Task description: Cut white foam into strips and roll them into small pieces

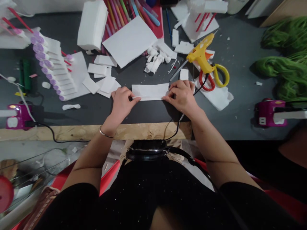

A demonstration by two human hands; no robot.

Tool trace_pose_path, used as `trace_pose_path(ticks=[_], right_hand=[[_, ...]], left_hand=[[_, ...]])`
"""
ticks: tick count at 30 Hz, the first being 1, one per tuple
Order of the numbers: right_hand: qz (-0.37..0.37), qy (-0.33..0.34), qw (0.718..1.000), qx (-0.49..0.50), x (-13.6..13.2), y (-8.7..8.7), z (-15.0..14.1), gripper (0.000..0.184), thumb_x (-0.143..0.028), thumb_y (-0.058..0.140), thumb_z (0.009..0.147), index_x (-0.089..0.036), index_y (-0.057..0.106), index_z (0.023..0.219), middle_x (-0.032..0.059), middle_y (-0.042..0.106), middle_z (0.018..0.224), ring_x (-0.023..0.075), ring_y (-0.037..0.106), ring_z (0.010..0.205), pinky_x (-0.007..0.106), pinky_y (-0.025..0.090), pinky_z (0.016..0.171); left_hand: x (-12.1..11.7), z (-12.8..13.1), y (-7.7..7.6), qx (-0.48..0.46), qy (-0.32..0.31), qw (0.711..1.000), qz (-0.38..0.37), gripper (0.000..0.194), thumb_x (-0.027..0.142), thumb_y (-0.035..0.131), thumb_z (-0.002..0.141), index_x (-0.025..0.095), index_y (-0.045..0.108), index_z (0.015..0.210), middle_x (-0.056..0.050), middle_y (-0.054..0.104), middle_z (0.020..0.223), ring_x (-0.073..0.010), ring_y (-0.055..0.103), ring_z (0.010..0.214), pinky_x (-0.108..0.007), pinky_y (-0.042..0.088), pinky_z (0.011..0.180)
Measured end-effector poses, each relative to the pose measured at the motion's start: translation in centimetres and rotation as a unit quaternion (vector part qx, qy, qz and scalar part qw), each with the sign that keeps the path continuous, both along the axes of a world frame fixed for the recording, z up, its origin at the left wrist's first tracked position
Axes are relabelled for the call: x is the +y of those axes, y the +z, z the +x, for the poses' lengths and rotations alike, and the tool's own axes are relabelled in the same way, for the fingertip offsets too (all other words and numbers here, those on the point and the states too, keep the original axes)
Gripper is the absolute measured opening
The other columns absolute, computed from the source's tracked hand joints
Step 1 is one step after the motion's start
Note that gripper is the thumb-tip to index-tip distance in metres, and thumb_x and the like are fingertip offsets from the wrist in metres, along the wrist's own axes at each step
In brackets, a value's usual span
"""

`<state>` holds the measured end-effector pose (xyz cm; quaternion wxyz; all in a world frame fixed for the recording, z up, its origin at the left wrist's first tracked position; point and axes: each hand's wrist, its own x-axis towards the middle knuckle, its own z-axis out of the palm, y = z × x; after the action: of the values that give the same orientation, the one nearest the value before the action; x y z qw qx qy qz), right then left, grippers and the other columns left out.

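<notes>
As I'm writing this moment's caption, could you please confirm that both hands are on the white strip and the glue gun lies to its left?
Not quite: the head view shows the glue gun to the right of the white strip. The left hand and right hand are indeed on it.

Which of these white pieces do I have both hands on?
The long strip, with your left hand at one end and right hand at the other; no other piece spans both.

Matt paper strip (pixel 150 89); smooth plastic glue gun (pixel 200 55); shiny metal bracelet (pixel 105 134)
</notes>
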<state>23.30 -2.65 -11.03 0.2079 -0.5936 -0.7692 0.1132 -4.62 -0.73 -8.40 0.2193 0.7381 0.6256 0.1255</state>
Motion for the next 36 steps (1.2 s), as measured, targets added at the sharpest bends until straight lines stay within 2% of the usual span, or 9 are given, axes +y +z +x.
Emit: trace_pose_path(ticks=[11,19,25,29,31,32,34,36], right_hand=[[-0.008,-0.012,1.0,0.014,0.3,0.0,-0.1,0.03,-0.041,0.075,0.088,-0.022,0.062,0.069,0.01,0.067,0.11,0.0343,0.054,0.111,0.06,0.037,0.108],[-0.013,-0.01,0.999,0.036,0.1,0.6,0.1,0.01,-0.034,0.067,0.091,-0.025,0.063,0.093,0.0134,0.069,0.117,0.038,0.057,0.114,0.065,0.039,0.107],[-0.022,-0.001,0.999,0.025,0.1,0.7,0.3,0.012,-0.027,0.062,0.092,-0.025,0.06,0.104,0.0128,0.069,0.124,0.0366,0.058,0.117,0.062,0.041,0.108],[-0.033,-0.003,0.999,0.027,0.2,0.7,0.4,0.015,-0.026,0.061,0.092,-0.025,0.059,0.107,0.0132,0.068,0.126,0.0373,0.058,0.118,0.063,0.039,0.109],[-0.035,-0.001,0.999,0.02,0.3,0.6,0.4,0.015,-0.027,0.061,0.093,-0.025,0.059,0.108,0.0142,0.068,0.127,0.038,0.058,0.119,0.064,0.039,0.109],[-0.035,0.002,0.999,0.015,0.3,0.6,0.4,0.015,-0.028,0.061,0.094,-0.025,0.059,0.109,0.0148,0.068,0.127,0.0382,0.058,0.119,0.064,0.04,0.109],[-0.028,0.006,1.0,0.006,0.3,0.5,0.4,0.016,-0.029,0.061,0.095,-0.024,0.059,0.111,0.0157,0.068,0.127,0.0384,0.059,0.119,0.065,0.041,0.107],[-0.013,0.006,1.0,0.005,0.2,0.5,0.3,0.016,-0.03,0.06,0.096,-0.024,0.06,0.111,0.0157,0.069,0.125,0.038,0.059,0.117,0.065,0.043,0.106]], left_hand=[[0.1,-0.1,0.0,0.01,0.0,1.0,-0.006,0.035,0.04,0.078,0.09,0.022,0.053,0.074,-0.004,0.063,0.094,-0.0276,0.056,0.106,-0.045,0.04,0.101],[-0.1,-0.5,-0.1,-0.005,-0.001,1.0,0.016,0.021,0.034,0.077,0.09,0.025,0.059,0.086,-0.006,0.067,0.109,-0.0265,0.061,0.104,-0.049,0.045,0.104],[-0.1,-1.5,-0.3,-0.036,-0.012,0.999,0.027,0.014,0.024,0.071,0.091,0.027,0.06,0.1,-0.007,0.069,0.113,-0.0234,0.062,0.099,-0.046,0.051,0.098],[-0.7,-1.3,0.4,-0.01,-0.024,0.997,0.071,0.011,0.018,0.06,0.094,0.026,0.066,0.097,-0.009,0.069,0.118,-0.0276,0.064,0.115,-0.049,0.051,0.104],[-1.4,-0.5,0.9,0.005,-0.057,0.992,0.113,0.022,0.017,0.049,0.099,0.026,0.07,0.098,-0.009,0.071,0.123,-0.0292,0.062,0.125,-0.054,0.047,0.111],[-1.7,0.1,1.1,0.003,-0.094,0.988,0.125,0.03,0.016,0.043,0.102,0.026,0.071,0.102,-0.008,0.072,0.126,-0.0286,0.062,0.129,-0.054,0.046,0.114],[-2.4,1.4,1.2,-0.011,-0.214,0.97,0.118,0.039,0.016,0.036,0.105,0.025,0.072,0.117,-0.008,0.071,0.136,-0.0273,0.059,0.139,-0.053,0.047,0.118],[-3.0,2.6,1.0,-0.009,-0.303,0.949,0.09,0.043,0.019,0.037,0.106,0.02,0.065,0.139,-0.01,0.063,0.153,-0.028,0.048,0.154,-0.053,0.044,0.125]])
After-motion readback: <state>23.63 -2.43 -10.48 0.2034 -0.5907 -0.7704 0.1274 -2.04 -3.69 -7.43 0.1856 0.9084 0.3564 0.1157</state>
